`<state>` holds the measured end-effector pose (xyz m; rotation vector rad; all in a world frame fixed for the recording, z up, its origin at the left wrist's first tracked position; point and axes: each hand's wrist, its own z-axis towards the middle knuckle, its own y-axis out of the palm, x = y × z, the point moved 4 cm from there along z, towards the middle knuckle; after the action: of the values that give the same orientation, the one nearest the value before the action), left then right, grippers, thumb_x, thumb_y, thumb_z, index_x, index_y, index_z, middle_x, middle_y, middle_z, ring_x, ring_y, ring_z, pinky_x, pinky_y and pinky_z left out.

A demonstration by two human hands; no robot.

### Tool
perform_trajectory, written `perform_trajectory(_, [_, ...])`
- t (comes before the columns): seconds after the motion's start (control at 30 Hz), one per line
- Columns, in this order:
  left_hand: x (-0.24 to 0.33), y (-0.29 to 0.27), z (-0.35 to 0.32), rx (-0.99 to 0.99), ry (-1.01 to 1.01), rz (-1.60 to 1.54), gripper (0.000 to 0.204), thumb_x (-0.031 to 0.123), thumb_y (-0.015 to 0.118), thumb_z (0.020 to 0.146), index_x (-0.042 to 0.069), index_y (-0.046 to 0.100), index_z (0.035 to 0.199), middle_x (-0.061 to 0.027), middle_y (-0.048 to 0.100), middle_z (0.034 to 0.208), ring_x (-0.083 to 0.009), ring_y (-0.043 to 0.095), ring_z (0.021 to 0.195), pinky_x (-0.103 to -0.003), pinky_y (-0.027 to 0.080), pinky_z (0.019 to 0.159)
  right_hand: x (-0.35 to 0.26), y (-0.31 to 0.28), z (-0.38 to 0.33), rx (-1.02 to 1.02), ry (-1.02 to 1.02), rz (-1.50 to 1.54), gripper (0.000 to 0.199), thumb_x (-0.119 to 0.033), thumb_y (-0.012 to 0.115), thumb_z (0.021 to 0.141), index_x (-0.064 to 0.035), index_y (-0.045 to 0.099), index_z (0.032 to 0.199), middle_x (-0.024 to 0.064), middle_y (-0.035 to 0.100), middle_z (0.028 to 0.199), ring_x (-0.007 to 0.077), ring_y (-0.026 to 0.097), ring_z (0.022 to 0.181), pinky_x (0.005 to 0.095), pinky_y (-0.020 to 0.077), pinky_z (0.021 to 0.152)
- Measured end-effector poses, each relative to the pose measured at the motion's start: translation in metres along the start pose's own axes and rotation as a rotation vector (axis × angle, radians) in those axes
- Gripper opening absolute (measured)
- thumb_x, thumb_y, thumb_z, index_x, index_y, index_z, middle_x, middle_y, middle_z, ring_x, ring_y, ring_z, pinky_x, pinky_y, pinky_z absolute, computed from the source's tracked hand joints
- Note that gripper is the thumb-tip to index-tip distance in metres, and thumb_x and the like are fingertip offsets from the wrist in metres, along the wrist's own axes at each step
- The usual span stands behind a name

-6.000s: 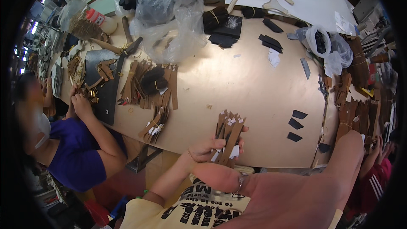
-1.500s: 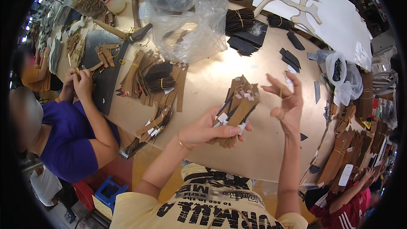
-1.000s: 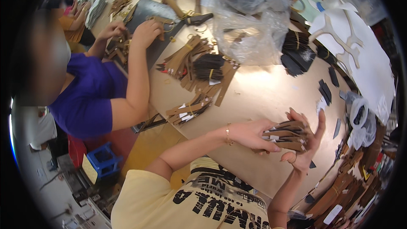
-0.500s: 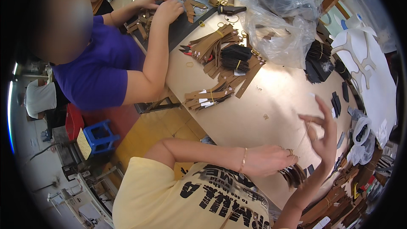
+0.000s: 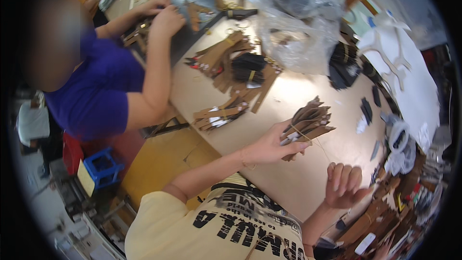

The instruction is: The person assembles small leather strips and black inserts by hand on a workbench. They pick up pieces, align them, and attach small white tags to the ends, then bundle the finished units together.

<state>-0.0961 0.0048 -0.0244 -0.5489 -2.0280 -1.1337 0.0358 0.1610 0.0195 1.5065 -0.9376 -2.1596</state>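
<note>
A bundle of brown leather strips (image 5: 312, 121) with dark edges is gripped in my left hand (image 5: 274, 143), raised over the table. Around the bundle runs a thin yellowish rubber band (image 5: 302, 134). Part of the band stretches as a fine line toward my right hand (image 5: 343, 185), whose fingers are curled in, apart from the bundle. The band's end at those fingers is too fine to see clearly. Left of the bundle lie more banded brown strips (image 5: 221, 115), some with white tags. Behind these is a banded black stack (image 5: 248, 67) on further brown strips.
Left of me a co-worker in a purple top (image 5: 91, 86) handles brown pieces on a dark board (image 5: 192, 33). A hammer (image 5: 240, 13) and a clear plastic bag (image 5: 298, 24) stand at the back. Black pieces (image 5: 366, 110) and brown strips (image 5: 370, 216) line the right side.
My left hand has lifted and turned, bringing the strip bundle up into plain view. My right hand has dropped lower, its spread fingers now curled. The view has shifted slightly.
</note>
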Motion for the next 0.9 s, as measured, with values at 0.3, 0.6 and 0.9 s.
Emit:
perform_trajectory(0.3, [-0.008,0.026,0.004,0.061,0.212,0.097,0.049,0.009,0.067,0.093,0.002,0.045,0.137,-0.0019,0.063,0.111,-0.0052,0.058,0.076,-0.022,0.05,0.062,0.064,-0.012,0.015,0.782,0.095,-0.688,0.068,-0.014,0.058,0.095,-0.0005,0.025,0.153,0.0162,0.043,0.151,0.0214,0.049,0.132,0.0315,0.0434,0.104])
perform_trajectory(0.6, [-0.013,0.014,0.0,-0.369,-0.058,0.303,0.051,0.019,0.067,0.092,-0.001,0.05,0.135,-0.0104,0.066,0.11,-0.0144,0.063,0.083,-0.029,0.051,0.073,0.05,-0.008,0.004,0.259,0.326,-0.337,0.128,-0.054,0.092,0.048,0.0013,0.032,0.147,0.021,0.052,0.139,0.0268,0.054,0.126,0.0392,0.0465,0.105])
perform_trajectory(0.9, [-0.034,0.03,-0.016,-0.269,0.241,0.818,0.039,0.007,0.064,0.081,-0.004,0.055,0.117,-0.0254,0.064,0.102,-0.0439,0.062,0.096,-0.047,0.05,0.084,0.021,0.02,-0.016,-0.065,0.334,-1.169,0.07,-0.031,0.093,0.059,-0.0092,0.063,0.119,0.0099,0.067,0.117,0.0239,0.064,0.109,0.0455,0.0428,0.103])
